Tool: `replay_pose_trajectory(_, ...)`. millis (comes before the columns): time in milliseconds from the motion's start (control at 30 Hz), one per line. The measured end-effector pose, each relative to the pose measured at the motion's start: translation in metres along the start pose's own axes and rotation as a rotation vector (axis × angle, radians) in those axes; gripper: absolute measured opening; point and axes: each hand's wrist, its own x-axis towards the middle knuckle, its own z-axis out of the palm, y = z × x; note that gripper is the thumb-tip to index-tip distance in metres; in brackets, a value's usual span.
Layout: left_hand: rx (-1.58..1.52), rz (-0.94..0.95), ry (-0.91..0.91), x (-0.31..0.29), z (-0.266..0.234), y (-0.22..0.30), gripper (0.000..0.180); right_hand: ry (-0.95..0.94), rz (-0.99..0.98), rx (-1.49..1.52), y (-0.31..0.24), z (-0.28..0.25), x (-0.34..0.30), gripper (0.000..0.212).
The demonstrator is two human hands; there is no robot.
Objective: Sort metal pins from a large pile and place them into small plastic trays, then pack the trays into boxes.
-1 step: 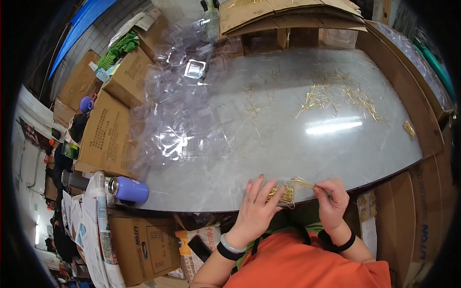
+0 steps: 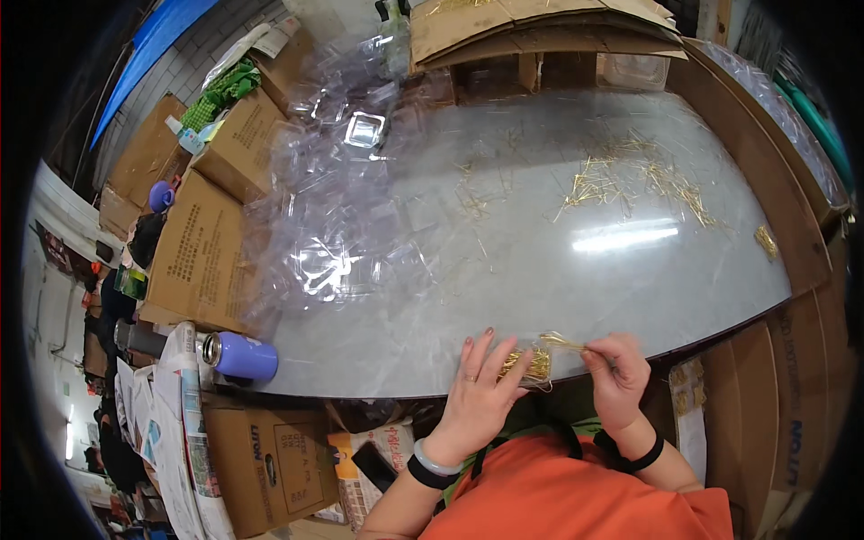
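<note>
At the near edge of the table, a small clear plastic box (image 2: 548, 382) full of thin gold pins (image 2: 536, 364) is steadied by my left hand (image 2: 474, 393). The thumb and fingers of that hand lie around the box, partly hiding it. My right hand (image 2: 618, 374) is closed in a pinch on a small bundle of gold wire pins (image 2: 562, 341). The looped ends of the bundle point left, just above the box's right side.
Loose gold pins (image 2: 598, 183) lie scattered farther back. Many clear plastic boxes (image 2: 342, 216) are heaped at the left. A purple bottle (image 2: 246, 356) lies at the near left corner. Cardboard walls (image 2: 756, 171) border the right side, and a small pin cluster (image 2: 766, 242) rests beside them.
My right hand has shifted slightly left with the bundle of pins, bringing it closer to the box. My left hand stays in place.
</note>
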Motion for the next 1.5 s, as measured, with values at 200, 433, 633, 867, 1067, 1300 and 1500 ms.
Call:
replay_pose_trajectory(200,0.047,-0.075,0.091,-0.005,0.007,0.009,0.057,-0.100,-0.109,-0.093,-0.005,0.030,0.010,0.013)
replay_pose_trajectory(433,0.021,-0.074,0.107,-0.005,0.009,0.005,0.054,-0.216,-0.141,-0.223,-0.005,0.036,0.018,0.013)
replay_pose_trajectory(633,-0.021,-0.082,0.046,-0.004,0.006,0.005,0.051,-0.262,-0.189,-0.272,-0.009,0.031,0.018,0.016)
replay_pose_trajectory(867,-0.033,-0.057,0.028,-0.002,0.004,0.003,0.053,-0.239,-0.292,-0.344,-0.014,0.030,0.017,0.024)
replay_pose_trajectory(1067,-0.054,-0.026,0.029,-0.004,0.004,0.001,0.055,-0.207,-0.242,-0.316,-0.013,0.021,0.001,0.033)
replay_pose_trajectory(1300,-0.124,-0.015,0.082,-0.002,0.006,-0.001,0.071,-0.198,-0.303,-0.345,-0.009,0.022,0.004,0.024)
replay_pose_trajectory(1500,0.006,-0.016,-0.001,0.004,-0.001,0.004,0.061,-0.229,-0.292,-0.297,-0.001,0.024,0.009,0.025)
